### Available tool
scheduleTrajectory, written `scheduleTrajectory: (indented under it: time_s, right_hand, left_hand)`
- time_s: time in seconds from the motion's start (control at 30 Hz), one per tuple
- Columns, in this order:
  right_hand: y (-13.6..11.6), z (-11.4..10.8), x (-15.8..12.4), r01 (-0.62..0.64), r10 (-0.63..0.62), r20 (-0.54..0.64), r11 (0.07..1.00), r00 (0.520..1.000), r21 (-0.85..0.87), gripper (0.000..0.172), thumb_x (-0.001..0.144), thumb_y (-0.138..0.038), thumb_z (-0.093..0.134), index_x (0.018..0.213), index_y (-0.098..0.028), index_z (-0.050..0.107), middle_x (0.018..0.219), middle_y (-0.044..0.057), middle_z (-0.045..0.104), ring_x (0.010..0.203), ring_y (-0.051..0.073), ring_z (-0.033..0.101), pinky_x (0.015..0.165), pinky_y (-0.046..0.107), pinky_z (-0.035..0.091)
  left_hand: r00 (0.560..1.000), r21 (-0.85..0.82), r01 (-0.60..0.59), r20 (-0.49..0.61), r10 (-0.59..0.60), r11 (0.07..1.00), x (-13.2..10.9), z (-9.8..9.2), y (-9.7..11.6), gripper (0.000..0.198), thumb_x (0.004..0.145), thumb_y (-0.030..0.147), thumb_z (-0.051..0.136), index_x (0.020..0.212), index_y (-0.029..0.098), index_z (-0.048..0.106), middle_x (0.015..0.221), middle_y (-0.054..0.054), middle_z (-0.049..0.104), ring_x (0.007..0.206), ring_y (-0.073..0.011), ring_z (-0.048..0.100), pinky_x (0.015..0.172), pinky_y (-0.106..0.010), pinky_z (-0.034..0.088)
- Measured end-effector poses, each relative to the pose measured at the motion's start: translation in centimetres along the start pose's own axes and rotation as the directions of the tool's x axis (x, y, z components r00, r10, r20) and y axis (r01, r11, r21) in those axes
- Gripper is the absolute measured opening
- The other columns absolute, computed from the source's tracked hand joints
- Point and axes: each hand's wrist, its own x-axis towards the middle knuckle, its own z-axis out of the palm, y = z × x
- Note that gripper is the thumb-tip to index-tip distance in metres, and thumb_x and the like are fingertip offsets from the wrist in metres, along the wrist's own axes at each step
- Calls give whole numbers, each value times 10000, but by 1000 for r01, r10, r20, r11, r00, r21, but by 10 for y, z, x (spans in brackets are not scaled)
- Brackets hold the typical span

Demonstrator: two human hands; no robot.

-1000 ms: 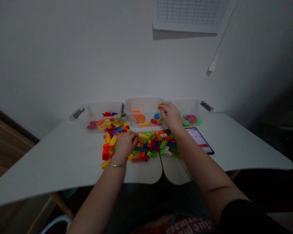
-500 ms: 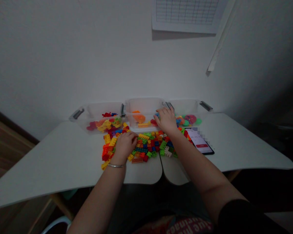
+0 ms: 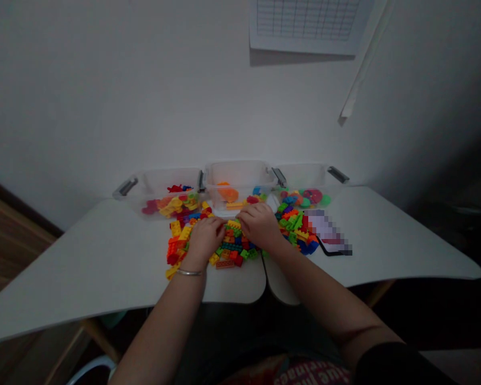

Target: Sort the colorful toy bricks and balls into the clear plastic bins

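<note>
A spread pile of colourful toy building bricks [image 3: 230,247] covers the middle of the white table. My left hand [image 3: 204,238], with a silver bangle at the wrist, rests over the pile's left part; its fingers are curled together and what they hold, if anything, is hidden. Close by on the right, my right hand [image 3: 260,223] is low over the middle of the pile, fingers bent down and pressed together; their tips are among the bricks and no held piece can be made out. Behind both hands is the middle clear plastic box [image 3: 240,174], with orange, yellow, red and blue pieces inside.
Another clear box [image 3: 172,176] at the left holds red and yellow pieces. The right clear box [image 3: 304,174] contains round green, red and blue pieces. A phone [image 3: 328,235] lies right of the pile. The white table [image 3: 104,256] meets a wall carrying a printed sheet [image 3: 304,27].
My right hand has come back from over the front right of the middle box, down and left to the bricks beside my left hand. The left hand has barely moved.
</note>
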Motion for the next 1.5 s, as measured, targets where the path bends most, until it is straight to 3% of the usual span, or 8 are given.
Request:
scheduleTrajectory:
  time_s: [0.23,0.47,0.8,1.23,1.37,1.5]
  right_hand:
    - [3,24,-15,-210,199,179,976,964,47,208,871,-219,564,1030,-214,698,1041,59,704,1007,241,559,921,376,393]
    - [3,28,-15,-307,296,159,951,942,46,176,872,-232,564,1000,-179,674,999,79,701,1006,243,566,931,364,401]
    - [6,31,-14,-355,343,197,934,919,32,229,894,-295,567,1056,-185,687,1074,82,690,1024,244,559,928,354,409]
    - [7,33,-14,-422,410,168,906,896,40,207,861,-314,603,990,-182,695,1040,94,677,1014,256,556,905,378,425]
    - [9,34,-16,-436,421,128,889,898,137,191,840,-278,616,992,-181,678,1035,85,687,1011,244,571,919,380,429]
    - [14,28,-11,-379,404,-7,863,915,333,239,852,-255,574,1067,-188,654,1049,79,692,1001,229,594,918,368,447]
  left_hand:
    - [1000,-17,0,-12,0,1000,0,1,-2,272,876,263,532,1068,209,717,1111,-67,712,1032,-241,630,955,-400,468]
    - [1000,-27,4,-1,-4,1000,0,0,-1,235,873,252,528,999,197,720,1068,-61,714,993,-229,637,941,-388,476]
    - [1000,-23,-17,-8,16,1000,0,-1,0,276,885,269,522,1067,233,726,1118,-53,711,1016,-241,633,935,-405,477]
    - [1000,-9,-4,7,4,1000,0,-3,2,307,879,258,500,1094,214,715,1109,-70,711,1012,-248,630,942,-409,475]
    - [1000,-23,-6,9,6,1000,0,-2,1,301,879,264,497,1078,213,718,1104,-69,712,1016,-246,628,950,-406,470]
    - [1000,-18,-2,12,2,1000,-1,-1,0,300,880,259,494,1077,218,715,1091,-71,712,1011,-237,630,945,-398,470]
